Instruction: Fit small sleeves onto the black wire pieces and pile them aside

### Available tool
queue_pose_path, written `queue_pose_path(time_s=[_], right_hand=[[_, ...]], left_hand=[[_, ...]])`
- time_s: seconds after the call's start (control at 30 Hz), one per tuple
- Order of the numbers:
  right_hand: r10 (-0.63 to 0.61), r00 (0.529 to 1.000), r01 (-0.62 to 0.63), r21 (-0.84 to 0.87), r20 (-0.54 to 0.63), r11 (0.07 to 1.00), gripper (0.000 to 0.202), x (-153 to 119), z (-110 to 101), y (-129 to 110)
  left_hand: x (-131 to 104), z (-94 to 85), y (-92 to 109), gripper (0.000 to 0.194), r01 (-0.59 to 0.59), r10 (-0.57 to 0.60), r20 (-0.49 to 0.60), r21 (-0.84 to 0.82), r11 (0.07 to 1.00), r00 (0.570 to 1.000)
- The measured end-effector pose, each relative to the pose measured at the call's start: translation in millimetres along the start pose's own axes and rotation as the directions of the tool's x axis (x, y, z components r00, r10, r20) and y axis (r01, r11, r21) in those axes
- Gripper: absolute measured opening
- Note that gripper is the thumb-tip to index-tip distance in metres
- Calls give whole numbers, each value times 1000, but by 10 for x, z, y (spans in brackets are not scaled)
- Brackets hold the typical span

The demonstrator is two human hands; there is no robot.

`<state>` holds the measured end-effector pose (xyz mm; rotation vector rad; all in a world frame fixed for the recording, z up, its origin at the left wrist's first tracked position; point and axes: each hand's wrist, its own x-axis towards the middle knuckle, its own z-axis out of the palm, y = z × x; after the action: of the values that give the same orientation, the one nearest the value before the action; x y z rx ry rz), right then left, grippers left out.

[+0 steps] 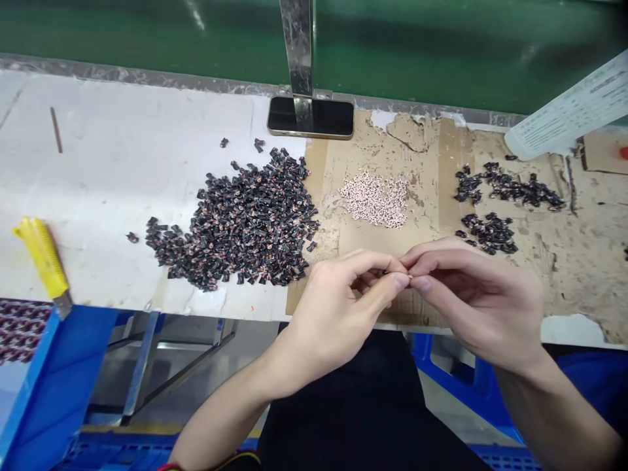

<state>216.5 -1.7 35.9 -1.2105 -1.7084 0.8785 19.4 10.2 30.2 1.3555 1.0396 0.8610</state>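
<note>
At the desk's near edge, right of centre, left hand (338, 307) and right hand (478, 297) meet fingertip to fingertip just above the cardboard sheet (579, 261). Both pinch closed on a tiny part (410, 277) at the point where thumbs and forefingers touch; only a sliver of it shows between the fingertips, the rest is hidden, so its type can't be read. Left thumb and index point right, right thumb and index point left, other fingers curled under. Behind and left of the left hand, big pile of dark pieces (245, 222) spreads across the desk's middle, straddling the white sheet (98, 170) and the cardboard edge, with a few strays off its left side. Straight behind the hands, small heap of pale pink pieces (375, 199) on the cardboard. Toward the desk's right side, two smaller dark clusters (490, 232), one near the right hand, another further back toward the far edge. Phone (310, 118) lies flat at the far edge, centre, under a metal post (297, 46). Yellow utility knife (44, 261) sits at the desk's near left edge, blade end overhanging the blue bin (49, 373) below. Printed paper (574, 108) at the far right corner, tilted.
</note>
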Motion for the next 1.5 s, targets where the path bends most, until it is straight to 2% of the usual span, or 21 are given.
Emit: queue_pose_path(time_s=[0.1,0.23,0.37,0.47,0.57,0.7,0.87,0.93,1.0,1.1,1.2,1.27,1.37,1.5], right_hand=[[-34,999,34,-27,-7,999,24,-58,7,11],[44,998,-46,-22,-45,999,20,-167,-14,85],[56,997,-68,-238,-53,969,18,-271,-35,196],[19,1000,-19,-390,-3,921,18,-303,-9,242],[-9,1000,22,-470,28,883,17,-295,32,248],[-20,999,43,-524,48,851,17,-278,59,241],[-61,996,85,-537,63,839,17,-267,48,264],[-71,995,96,-510,67,855,18,-263,38,257],[-45,999,52,-426,26,903,19,-258,28,224],[77,995,-87,-160,-70,983,19,-247,24,128],[206,975,-197,109,-80,974,18,-234,41,25],[255,965,-235,217,-67,947,18,-227,62,-27],[273,959,-247,262,-69,933,20,-214,97,-79],[262,962,-240,227,-75,944,19,-207,98,-83]], left_hand=[[-17,35,-36,9,38,-38,6,-84,996,999],[-56,4,-92,7,13,-20,-69,-100,995,997],[-105,-120,-169,17,2,-15,-221,-59,998,975],[-132,-174,-220,22,-2,-18,-307,-63,998,951],[-136,-173,-223,21,0,-20,-383,-54,999,924],[-121,-152,-180,12,-3,-10,-406,-32,999,914],[-126,-160,-178,15,-28,30,-412,10,1000,911],[-139,-161,-185,17,-36,38,-404,11,999,914],[-150,-144,-186,17,-36,27,-378,-18,999,925],[-155,-72,-173,17,3,-42,-290,-135,991,956],[-153,34,-155,19,48,-94,-168,-261,964,981],[-155,96,-147,20,53,-93,-114,-314,948,989],[-162,153,-139,21,47,-81,-83,-349,936,993],[-163,152,-136,22,33,-66,-93,-318,948,993]])
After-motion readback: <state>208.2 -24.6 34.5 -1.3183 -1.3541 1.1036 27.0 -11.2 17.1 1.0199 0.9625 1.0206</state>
